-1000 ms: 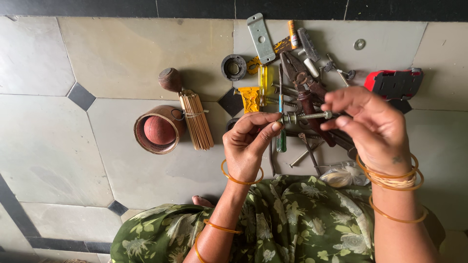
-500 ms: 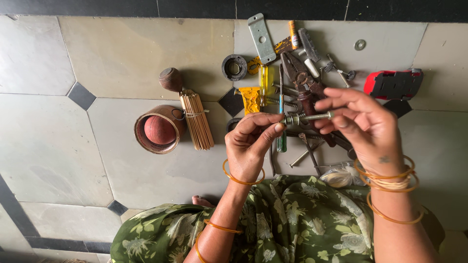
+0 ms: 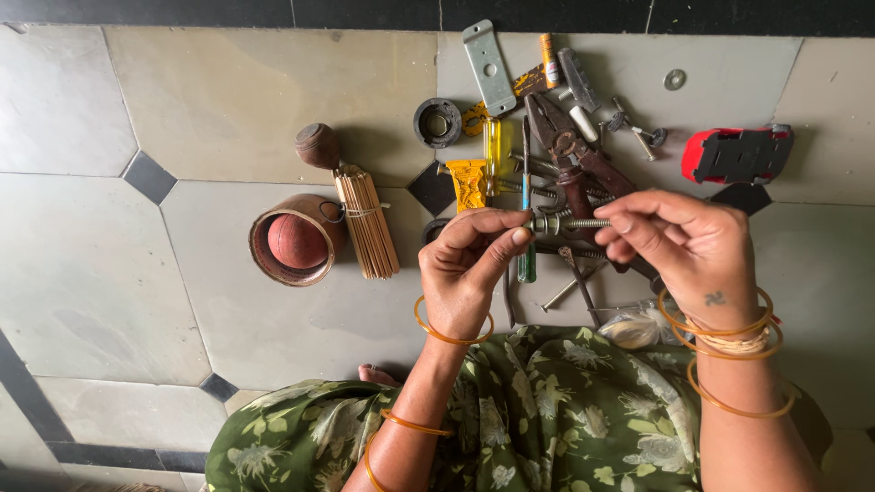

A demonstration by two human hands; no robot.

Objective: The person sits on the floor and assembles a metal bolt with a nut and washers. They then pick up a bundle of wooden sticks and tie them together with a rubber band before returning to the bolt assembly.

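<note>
Hands: left hand (image 3: 469, 264) and right hand (image 3: 679, 239) pinch bolt (image 3: 570, 223) ends (nut probably threaded); open floor (image 3: 137, 273) leftward.

Both hands met over a tiled floor (image 3: 228, 109). The left hand (image 3: 469, 264) pinched the head end of a bolt (image 3: 570, 222), and the right hand (image 3: 684, 241) gripped its threaded end. Beneath lay pliers (image 3: 570, 150), a yellow screwdriver (image 3: 497, 146) and a red toy car (image 3: 736, 153). Further left stood a cup (image 3: 296, 241) beside bundled sticks (image 3: 365, 223).
</note>
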